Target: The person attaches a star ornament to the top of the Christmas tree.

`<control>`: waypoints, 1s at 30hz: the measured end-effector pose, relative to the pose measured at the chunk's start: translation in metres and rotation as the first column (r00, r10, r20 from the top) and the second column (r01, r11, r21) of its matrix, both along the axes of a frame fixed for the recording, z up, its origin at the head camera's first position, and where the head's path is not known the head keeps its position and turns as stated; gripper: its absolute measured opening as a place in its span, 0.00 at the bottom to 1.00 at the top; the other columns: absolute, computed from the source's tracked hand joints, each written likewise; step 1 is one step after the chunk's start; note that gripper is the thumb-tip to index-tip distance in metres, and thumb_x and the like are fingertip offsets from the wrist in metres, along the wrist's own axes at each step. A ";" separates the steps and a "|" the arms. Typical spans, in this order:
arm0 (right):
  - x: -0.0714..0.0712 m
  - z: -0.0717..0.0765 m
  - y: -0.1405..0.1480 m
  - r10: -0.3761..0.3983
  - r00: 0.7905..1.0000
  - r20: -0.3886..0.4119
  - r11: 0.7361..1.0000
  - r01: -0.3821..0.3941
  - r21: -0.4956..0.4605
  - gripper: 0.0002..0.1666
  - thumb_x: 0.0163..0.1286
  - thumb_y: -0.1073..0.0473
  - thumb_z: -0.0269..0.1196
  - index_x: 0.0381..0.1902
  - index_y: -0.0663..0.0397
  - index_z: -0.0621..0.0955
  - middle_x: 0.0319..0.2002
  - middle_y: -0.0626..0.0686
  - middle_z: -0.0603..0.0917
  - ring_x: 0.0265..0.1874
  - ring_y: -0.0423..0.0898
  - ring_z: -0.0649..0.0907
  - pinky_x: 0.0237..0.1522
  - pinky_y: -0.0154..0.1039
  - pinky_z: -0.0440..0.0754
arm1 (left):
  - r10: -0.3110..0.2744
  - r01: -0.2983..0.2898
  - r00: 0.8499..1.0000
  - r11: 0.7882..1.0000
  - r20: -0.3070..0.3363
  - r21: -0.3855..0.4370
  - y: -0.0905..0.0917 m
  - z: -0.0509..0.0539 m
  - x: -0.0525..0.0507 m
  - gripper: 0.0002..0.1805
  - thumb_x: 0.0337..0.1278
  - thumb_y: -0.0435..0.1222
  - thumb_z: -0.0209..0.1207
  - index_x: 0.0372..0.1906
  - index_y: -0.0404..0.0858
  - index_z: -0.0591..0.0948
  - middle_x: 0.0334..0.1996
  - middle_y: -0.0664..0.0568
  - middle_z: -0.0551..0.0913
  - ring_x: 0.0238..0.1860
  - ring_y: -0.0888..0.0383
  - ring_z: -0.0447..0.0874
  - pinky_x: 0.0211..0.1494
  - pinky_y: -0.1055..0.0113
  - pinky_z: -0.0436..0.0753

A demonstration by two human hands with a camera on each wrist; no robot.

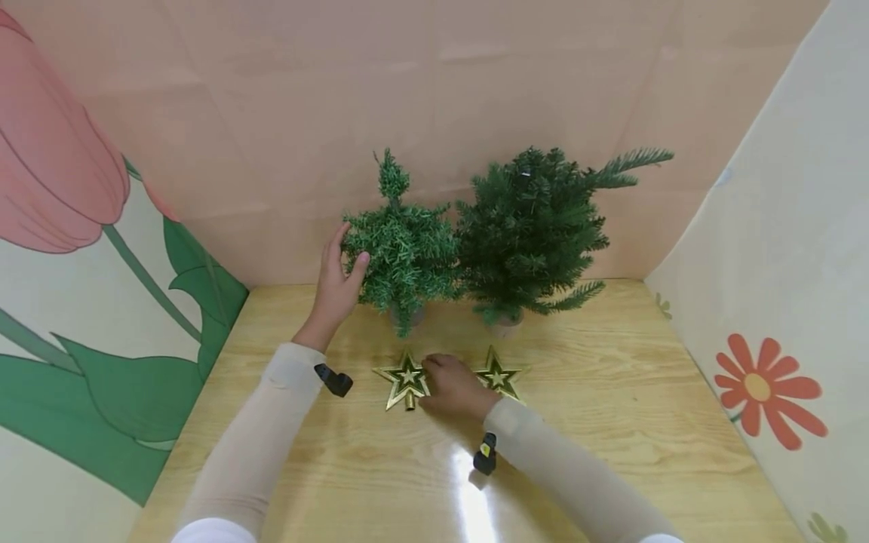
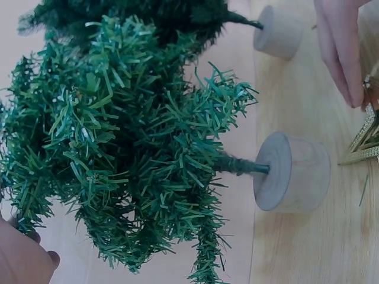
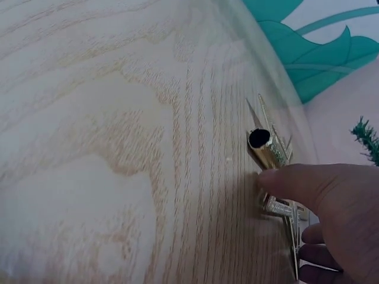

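My left hand point(image 1: 336, 286) touches the left side of a small, light green artificial Christmas tree point(image 1: 403, 253), thumb and fingers apart at its branches. The tree stands upright on a round, pale base point(image 2: 296, 174). On the table in front lies a gold star tree topper point(image 1: 407, 375) with a hollow socket at its bottom. My right hand point(image 1: 456, 386) pinches this star by its right side; in the right wrist view, the thumb point(image 3: 290, 180) lies beside the socket. A second gold star topper point(image 1: 498, 377) is partly hidden behind the right hand and wrist.
A darker, fuller artificial tree point(image 1: 532, 234) stands close on the right, one long branch sticking out. Both trees stand at the back of the wooden table point(image 1: 631, 392), near a pink backdrop point(image 1: 339, 113). Flower-printed cloth hangs at both sides.
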State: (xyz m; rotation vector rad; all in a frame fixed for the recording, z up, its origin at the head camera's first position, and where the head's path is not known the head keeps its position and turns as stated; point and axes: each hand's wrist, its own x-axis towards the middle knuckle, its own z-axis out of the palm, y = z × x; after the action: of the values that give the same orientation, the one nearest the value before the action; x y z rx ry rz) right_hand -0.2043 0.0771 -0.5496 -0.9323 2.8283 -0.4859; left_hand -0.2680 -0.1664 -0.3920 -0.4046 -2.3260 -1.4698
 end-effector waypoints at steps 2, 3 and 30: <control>0.000 0.001 0.000 -0.002 1.000 0.004 1.000 0.002 0.011 0.46 0.62 0.40 0.68 0.68 0.63 0.70 0.65 0.60 0.71 0.64 0.58 0.70 0.64 0.51 0.68 | 0.004 -0.004 1.000 1.000 -0.004 -0.002 0.000 0.000 0.000 0.35 0.74 0.49 0.49 0.78 0.51 0.50 0.76 0.49 0.47 0.75 0.51 0.46 0.69 0.40 0.55; 0.000 0.001 0.000 -0.004 1.000 0.006 1.000 0.004 0.017 0.46 0.62 0.40 0.68 0.67 0.63 0.70 0.65 0.59 0.71 0.64 0.57 0.70 0.64 0.50 0.68 | 0.006 -0.006 1.000 1.000 -0.005 -0.004 0.001 0.000 0.000 0.35 0.73 0.49 0.49 0.78 0.51 0.50 0.76 0.48 0.47 0.75 0.51 0.46 0.69 0.40 0.55; -0.004 0.018 -0.004 -0.057 0.993 0.105 0.995 0.049 0.081 0.43 0.50 0.40 0.76 0.58 0.59 0.77 0.46 0.54 0.74 0.49 0.55 0.73 0.52 0.52 0.73 | 0.034 -0.035 0.999 0.998 -0.018 -0.049 0.000 -0.003 0.000 0.34 0.73 0.48 0.49 0.78 0.53 0.51 0.74 0.50 0.51 0.74 0.51 0.49 0.69 0.43 0.58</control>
State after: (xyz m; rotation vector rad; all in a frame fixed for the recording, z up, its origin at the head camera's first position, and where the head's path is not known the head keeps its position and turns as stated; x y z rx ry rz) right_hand -0.2085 0.0734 -0.5319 -0.7939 2.7589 -0.4140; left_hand -0.2676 -0.1661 -0.3949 -0.3866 -2.3477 -1.3900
